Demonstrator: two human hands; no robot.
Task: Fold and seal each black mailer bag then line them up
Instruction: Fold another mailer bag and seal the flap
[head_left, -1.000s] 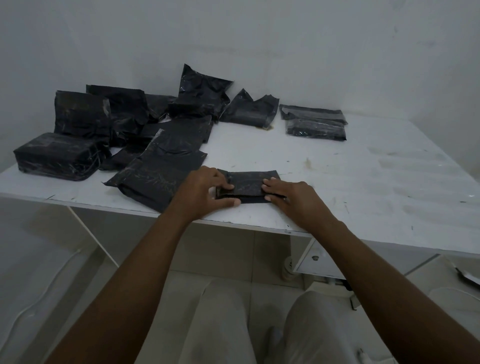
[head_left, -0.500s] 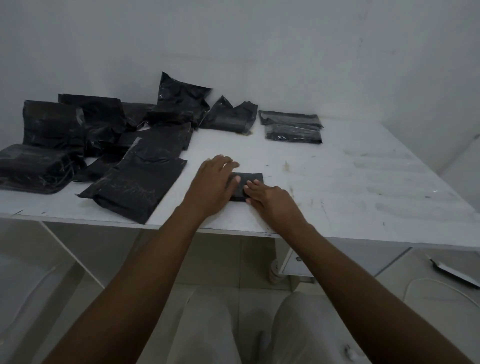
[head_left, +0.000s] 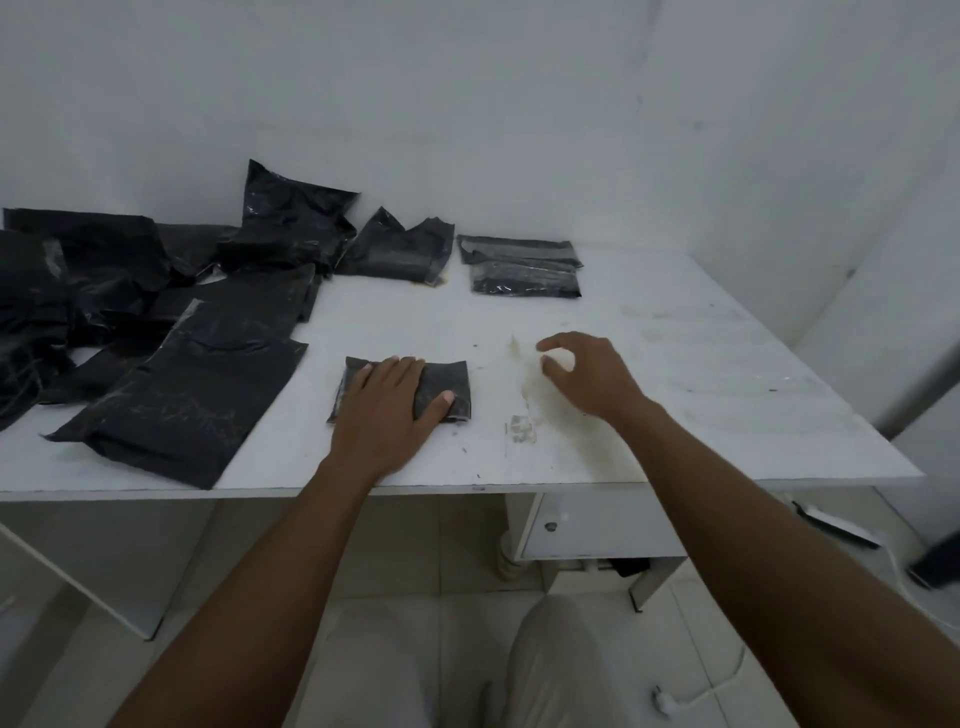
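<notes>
Pressing bag (head_left: 445, 383) onto table (head_left: 701, 374) with left hand (head_left: 387, 410), fingers straight; hovering right hand (head_left: 592, 382) nearby, fingers loosely curled, empty.

On the table (head_left: 701, 395), near its front edge, the folded mailer bag (head_left: 447, 379) lies under the left hand (head_left: 387, 410), and the right hand (head_left: 587, 379) is to the right of it. A flat bag (head_left: 192, 400) lies to its left, with a pile of bags (head_left: 104, 275) behind that. Two folded bags (head_left: 524, 267) lie at the back, one behind the other.

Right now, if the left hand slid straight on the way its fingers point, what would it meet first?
Probably the crumpled mailer bag by the wall. The left hand lies flat on the folded bag, fingers aimed away from the person; only bare table lies between, though depth is unclear.
</notes>
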